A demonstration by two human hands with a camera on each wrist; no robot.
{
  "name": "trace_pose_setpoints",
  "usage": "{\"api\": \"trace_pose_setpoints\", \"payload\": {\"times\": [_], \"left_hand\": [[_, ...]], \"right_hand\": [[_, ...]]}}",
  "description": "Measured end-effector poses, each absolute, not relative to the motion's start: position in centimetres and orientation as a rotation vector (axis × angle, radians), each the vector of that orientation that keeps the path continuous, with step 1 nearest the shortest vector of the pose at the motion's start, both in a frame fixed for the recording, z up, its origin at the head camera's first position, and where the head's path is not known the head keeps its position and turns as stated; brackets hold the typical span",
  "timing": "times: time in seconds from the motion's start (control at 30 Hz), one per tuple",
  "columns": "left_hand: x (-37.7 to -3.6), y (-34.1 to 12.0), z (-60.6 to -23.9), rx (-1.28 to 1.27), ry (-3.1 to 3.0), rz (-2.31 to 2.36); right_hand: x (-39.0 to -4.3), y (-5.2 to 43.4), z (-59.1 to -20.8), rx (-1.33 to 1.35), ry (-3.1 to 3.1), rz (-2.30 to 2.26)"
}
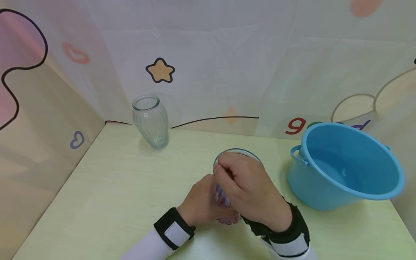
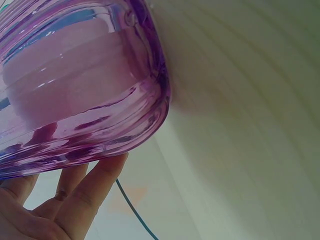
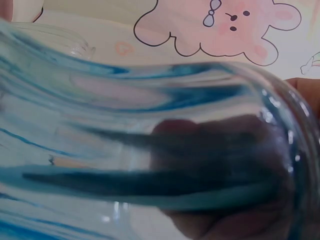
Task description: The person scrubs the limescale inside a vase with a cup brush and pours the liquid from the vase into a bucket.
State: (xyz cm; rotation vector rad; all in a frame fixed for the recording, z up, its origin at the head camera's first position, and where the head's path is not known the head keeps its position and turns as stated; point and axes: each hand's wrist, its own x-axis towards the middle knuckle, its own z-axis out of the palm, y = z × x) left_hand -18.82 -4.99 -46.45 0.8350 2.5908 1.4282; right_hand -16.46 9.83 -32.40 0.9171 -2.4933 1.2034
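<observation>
A ribbed glass vase point(image 1: 222, 196), purple towards its base and blue-tinted near the mouth, stands tilted between both hands. My left hand point(image 1: 203, 200) grips its lower side; in the left wrist view, the fingers point(image 2: 92, 192) lie along the purple glass point(image 2: 145, 110). Bent over the vase's mouth is my right hand point(image 1: 248, 184), covering much of the rim. In the right wrist view, the blue-tinted glass point(image 3: 125, 95) fills the foreground and dark, finger-like shapes show through it. Whether those fingers pinch something is hidden.
A clear ribbed glass vase point(image 1: 151, 124) stands at the back left of the pale table point(image 1: 107, 187). On the right is a blue bucket point(image 1: 320, 191) with a side handle. A printed cloth backdrop point(image 1: 208, 72) rises behind and to the left.
</observation>
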Motion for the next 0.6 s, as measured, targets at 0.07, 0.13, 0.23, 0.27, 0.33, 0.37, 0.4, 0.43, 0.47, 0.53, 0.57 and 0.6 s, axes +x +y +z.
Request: {"api": "trace_pose_setpoints", "payload": {"times": [0.07,0.13,0.23,0.27,0.33,0.37,0.4,0.43,0.47,0.53,0.57,0.6], "left_hand": [[-18.73,-5.02,-46.38,0.824,2.607,1.416],[-18.71,-5.02,-46.34,0.828,2.604,1.416],[-18.78,-4.98,-46.29,0.847,2.582,1.424],[-18.78,-4.95,-46.27,0.847,2.583,1.423],[-18.79,-4.91,-46.22,0.839,2.574,1.422],[-18.79,-4.89,-46.20,0.828,2.578,1.416],[-18.78,-4.86,-46.18,0.818,2.584,1.409],[-18.78,-4.84,-46.18,0.811,2.582,1.407],[-18.77,-4.82,-46.18,0.799,2.580,1.406],[-18.74,-4.83,-46.21,0.775,2.575,1.409],[-18.71,-4.85,-46.24,0.761,2.574,1.411],[-18.70,-4.87,-46.27,0.751,2.568,1.417]], "right_hand": [[-16.45,9.85,-32.39,0.917,-2.510,1.183],[-16.44,9.87,-32.34,0.919,-2.523,1.164],[-16.41,9.90,-32.28,0.919,-2.537,1.151],[-16.41,9.91,-32.26,0.915,-2.541,1.149],[-16.42,9.93,-32.24,0.910,-2.543,1.152],[-16.42,9.93,-32.24,0.907,-2.543,1.157],[-16.42,9.94,-32.24,0.902,-2.543,1.163],[-16.42,9.95,-32.24,0.897,-2.544,1.170],[-16.43,9.95,-32.24,0.894,-2.544,1.181],[-16.44,9.94,-32.19,0.891,-2.543,1.217],[-16.46,9.94,-32.15,0.891,-2.540,1.239],[-16.47,9.93,-32.12,0.891,-2.536,1.263]]}}
